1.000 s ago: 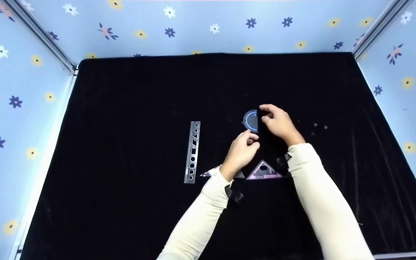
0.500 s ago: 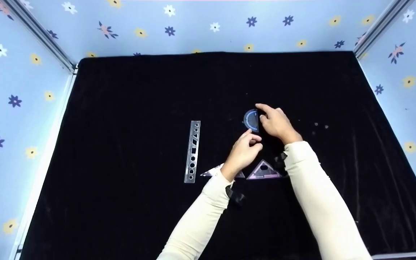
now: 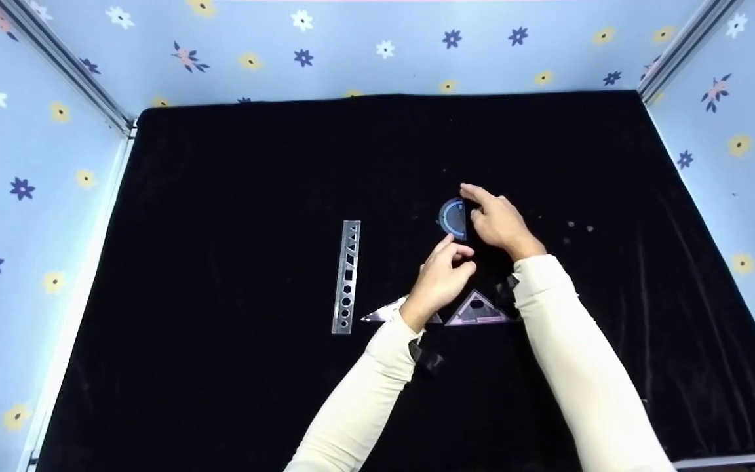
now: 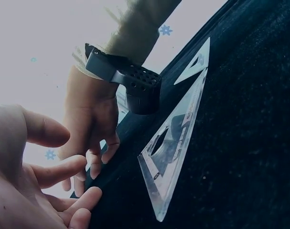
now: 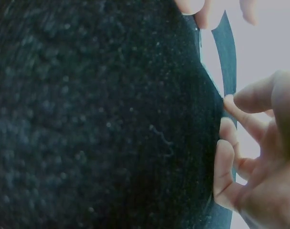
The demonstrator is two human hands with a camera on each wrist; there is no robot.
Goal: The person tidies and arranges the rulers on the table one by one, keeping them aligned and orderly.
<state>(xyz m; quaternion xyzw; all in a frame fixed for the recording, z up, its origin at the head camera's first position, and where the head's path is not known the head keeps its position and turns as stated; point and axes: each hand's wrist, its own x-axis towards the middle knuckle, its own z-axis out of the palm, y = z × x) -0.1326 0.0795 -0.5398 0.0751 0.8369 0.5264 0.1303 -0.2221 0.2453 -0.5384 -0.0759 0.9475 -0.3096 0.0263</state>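
In the head view a clear protractor (image 3: 453,218) with a blue scale lies on the black cloth, its straight edge facing right. My left hand (image 3: 442,278) is at its lower end, the index fingertip right at the corner and the other fingers loosely bent. At the upper end my right hand (image 3: 501,223) touches the corner with an outstretched finger, thumb by the straight edge. The right wrist view shows the protractor (image 5: 212,62) edge-on between the fingers of both hands. In the left wrist view the left hand (image 4: 35,176) has relaxed fingers, with no object between them.
A clear stencil ruler (image 3: 346,278) with cut-out shapes lies to the left. Two transparent set squares lie nearer the body: one (image 3: 383,311) partly hidden under the left wrist, the other (image 3: 476,313) between the forearms. Flowered blue walls (image 3: 377,49) enclose the black cloth (image 3: 233,210).
The right hand has moved slightly left, bringing its finger from beside the protractor onto its upper corner. The left hand and the protractor have stayed nearly in place; the head view has shifted a little.
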